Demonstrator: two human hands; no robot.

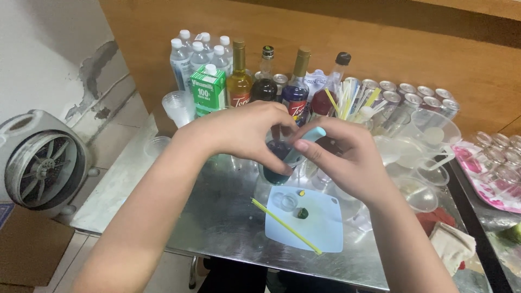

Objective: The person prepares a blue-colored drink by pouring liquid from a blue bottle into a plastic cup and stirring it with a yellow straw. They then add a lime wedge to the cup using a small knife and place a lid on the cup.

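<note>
On a steel table backed by syrup bottles, the left hand grips a glass of dark blue liquid while the right hand pinches a pale blue tool over its rim, presumably steadying it; the blue cutting mat with yellow straw lies near the front edge

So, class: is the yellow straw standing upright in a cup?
No. The yellow straw lies flat, slanting across the light blue cutting board on the metal table, with its upper end past the board's edge.
</note>
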